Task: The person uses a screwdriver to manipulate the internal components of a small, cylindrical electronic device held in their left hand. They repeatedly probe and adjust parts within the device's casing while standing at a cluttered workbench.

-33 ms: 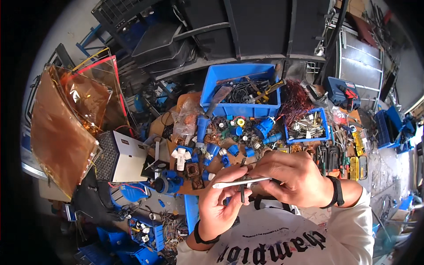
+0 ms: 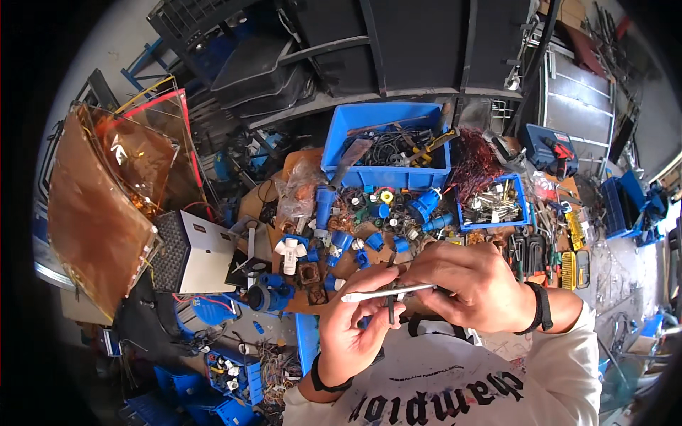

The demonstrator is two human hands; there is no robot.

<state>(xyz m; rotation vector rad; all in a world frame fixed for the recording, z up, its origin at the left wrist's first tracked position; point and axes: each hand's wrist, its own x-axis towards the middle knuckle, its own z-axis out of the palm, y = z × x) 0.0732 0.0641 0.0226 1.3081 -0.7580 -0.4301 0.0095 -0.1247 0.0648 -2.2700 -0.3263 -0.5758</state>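
Note:
Both of my hands are raised together in front of my chest, over the near edge of the workbench. Between them lies a slim, pale flat strip [image 2: 376, 292], roughly level, its rounded end near my left thumb and its other end among the fingers of my right hand [image 2: 476, 287]. My left hand [image 2: 352, 334] is closed around a thin dark rod [image 2: 391, 312] that stands crosswise to the strip. Where rod and strip meet, small parts are too hidden by the fingers to make out. The right fingers pinch the strip's far end.
Beyond the hands are loose blue fittings [image 2: 341, 245] and a white tee fitting [image 2: 290, 255]. A blue crate [image 2: 387, 177] holds cables and tools; a smaller blue tray [image 2: 490, 225] holds metal parts. Hand tools lie right, near a red drill [image 2: 563, 153]. A white box [image 2: 206, 255] stands left.

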